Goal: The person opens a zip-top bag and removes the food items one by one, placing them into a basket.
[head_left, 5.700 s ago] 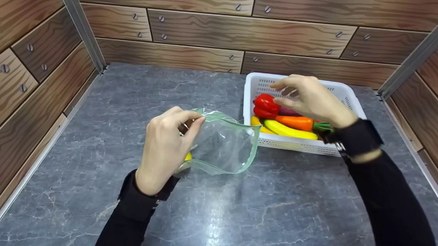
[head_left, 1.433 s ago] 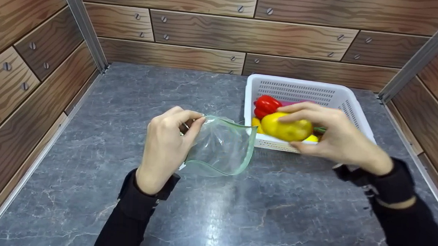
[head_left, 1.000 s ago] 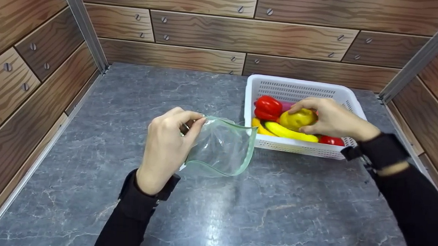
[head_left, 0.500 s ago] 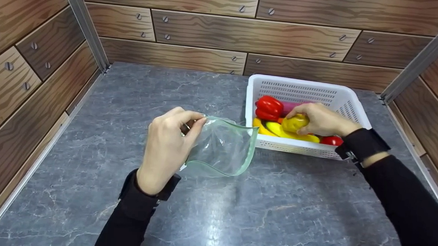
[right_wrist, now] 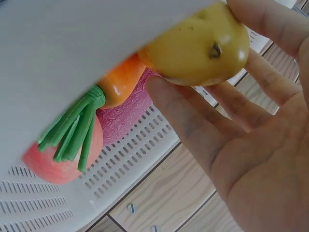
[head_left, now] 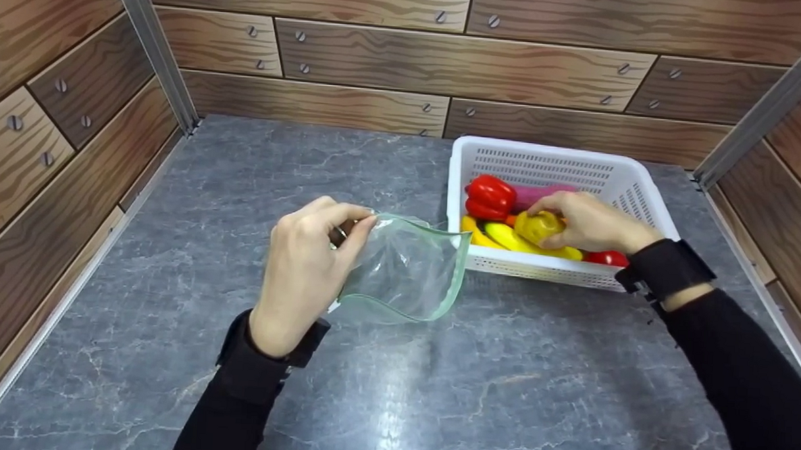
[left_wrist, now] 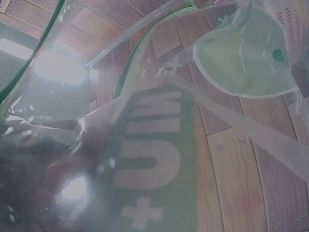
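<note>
My left hand (head_left: 311,268) pinches the rim of a clear zip bag (head_left: 405,272) with green edges between thumb and forefinger. Its mouth gapes toward the right, and the left hand hides its far end. In the left wrist view, the clear bag (left_wrist: 149,159) with its green and white print fills much of the picture. My right hand (head_left: 586,223) is inside the white basket (head_left: 541,261), its fingers and thumb around a yellow potato (head_left: 537,227). That dimpled potato (right_wrist: 203,48), with a dark spot, lies low among the other produce, over the banana (head_left: 508,238).
Within the basket are a red bell pepper (head_left: 491,197), a long purple-pink piece (head_left: 537,192), an orange carrot (right_wrist: 118,82) with green stalks and a round red piece (head_left: 607,258). Wood-patterned walls (head_left: 381,55) enclose the grey marbled table (head_left: 275,158) behind and at both sides.
Earliest, the right hand was bare over the basket and something yellow showed at the bag. Later that hand held the potato above the basket's front, then lowered it inside. The left hand stays put.
</note>
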`<state>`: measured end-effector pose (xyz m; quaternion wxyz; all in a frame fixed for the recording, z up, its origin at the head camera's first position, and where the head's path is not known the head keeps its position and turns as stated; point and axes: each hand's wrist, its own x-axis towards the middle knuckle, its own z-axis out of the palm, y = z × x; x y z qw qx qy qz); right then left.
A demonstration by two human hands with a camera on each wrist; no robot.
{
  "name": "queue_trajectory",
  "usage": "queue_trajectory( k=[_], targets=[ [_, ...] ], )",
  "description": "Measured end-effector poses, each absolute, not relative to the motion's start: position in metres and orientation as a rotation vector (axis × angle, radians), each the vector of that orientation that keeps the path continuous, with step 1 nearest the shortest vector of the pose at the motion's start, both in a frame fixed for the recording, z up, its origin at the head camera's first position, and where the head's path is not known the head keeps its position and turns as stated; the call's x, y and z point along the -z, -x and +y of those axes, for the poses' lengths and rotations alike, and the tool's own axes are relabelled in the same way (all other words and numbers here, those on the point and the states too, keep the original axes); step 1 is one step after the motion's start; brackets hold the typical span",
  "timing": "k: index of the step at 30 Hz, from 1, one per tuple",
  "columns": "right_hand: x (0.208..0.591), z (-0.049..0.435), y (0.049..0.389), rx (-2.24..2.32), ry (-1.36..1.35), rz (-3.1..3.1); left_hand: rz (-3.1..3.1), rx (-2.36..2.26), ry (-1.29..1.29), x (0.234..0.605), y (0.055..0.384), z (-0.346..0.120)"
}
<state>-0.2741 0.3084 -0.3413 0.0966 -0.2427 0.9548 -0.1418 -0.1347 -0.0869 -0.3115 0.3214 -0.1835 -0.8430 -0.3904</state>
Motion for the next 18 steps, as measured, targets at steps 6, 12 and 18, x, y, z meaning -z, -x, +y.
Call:
queue_trajectory(
  k=[6,12,18],
  targets=[
    [0.335,0.310,0.267,0.434,0.753,2.861,-2.209,1.014,0.482,0.312,0.135,-0.086],
    [0.313,0.298,0.243,0.567,0.926,2.977,-2.218,1.009,0.482,0.312,0.135,-0.086],
    [0.294,0.264,0.204,0.769,1.342,3.058,-2.212,1.021,0.480,0.312,0.135,-0.086]
  ],
)
